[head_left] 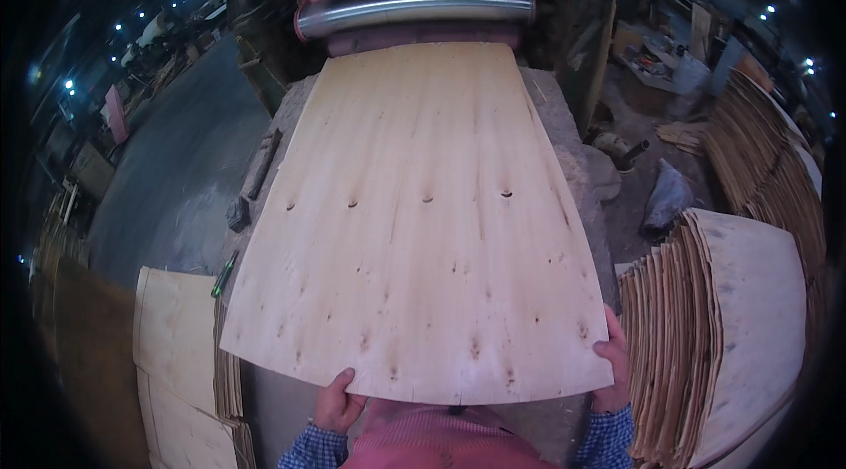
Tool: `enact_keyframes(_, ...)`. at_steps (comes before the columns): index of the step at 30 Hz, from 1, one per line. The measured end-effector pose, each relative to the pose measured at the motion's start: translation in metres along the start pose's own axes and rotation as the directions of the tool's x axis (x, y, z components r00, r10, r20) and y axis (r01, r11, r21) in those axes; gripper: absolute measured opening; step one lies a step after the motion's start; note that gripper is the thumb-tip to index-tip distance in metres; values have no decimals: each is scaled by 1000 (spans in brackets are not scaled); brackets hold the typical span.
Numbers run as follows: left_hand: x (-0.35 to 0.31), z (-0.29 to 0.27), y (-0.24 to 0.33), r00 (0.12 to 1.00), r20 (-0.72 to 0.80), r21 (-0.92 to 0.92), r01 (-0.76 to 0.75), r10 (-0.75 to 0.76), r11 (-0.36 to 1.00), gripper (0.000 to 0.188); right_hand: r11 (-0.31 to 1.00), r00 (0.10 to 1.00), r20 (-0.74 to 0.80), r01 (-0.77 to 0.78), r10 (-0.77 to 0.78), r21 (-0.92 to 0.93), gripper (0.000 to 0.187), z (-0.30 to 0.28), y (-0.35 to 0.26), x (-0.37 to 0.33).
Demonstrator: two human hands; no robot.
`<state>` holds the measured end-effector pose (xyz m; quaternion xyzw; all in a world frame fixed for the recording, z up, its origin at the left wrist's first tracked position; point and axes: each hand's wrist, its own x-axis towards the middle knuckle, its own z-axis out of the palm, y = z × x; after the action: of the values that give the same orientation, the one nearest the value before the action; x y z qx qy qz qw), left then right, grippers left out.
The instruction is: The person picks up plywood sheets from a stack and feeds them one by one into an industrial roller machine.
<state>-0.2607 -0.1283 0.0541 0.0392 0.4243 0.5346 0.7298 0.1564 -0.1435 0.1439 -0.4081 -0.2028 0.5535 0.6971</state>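
Observation:
A large pale wood veneer sheet [414, 231] with rows of dark knots lies on a grey table, reaching from my body to a roller machine. My left hand [337, 403] grips its near edge left of the middle, thumb on top and fingers hidden underneath. At the near right corner, my right hand [614, 363] holds the sheet's side edge, with the thumb over the top. The far end of the sheet meets the base of the machine's shiny metal roller [423, 6]; whether it has entered is hard to tell.
Stacked veneer sheets [670, 346] stand close on my right, with another tall stack [758, 143] beyond. More sheets [181, 346] are piled at the near left. A green-handled tool [224, 275] and a dark bar [262, 165] lie along the table's left edge.

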Motion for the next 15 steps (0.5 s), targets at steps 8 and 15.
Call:
enact_keyframes(8,158,63,19,983,-109,31,-147,150,989,28,656,946,-226,-17,-235,-755,41,-65,34,114)
enact_keyframes(15,293,139,36,969,-85,91,-225,233,970,31,-165,954,119,75,-276,-983,52,-66,128,19)
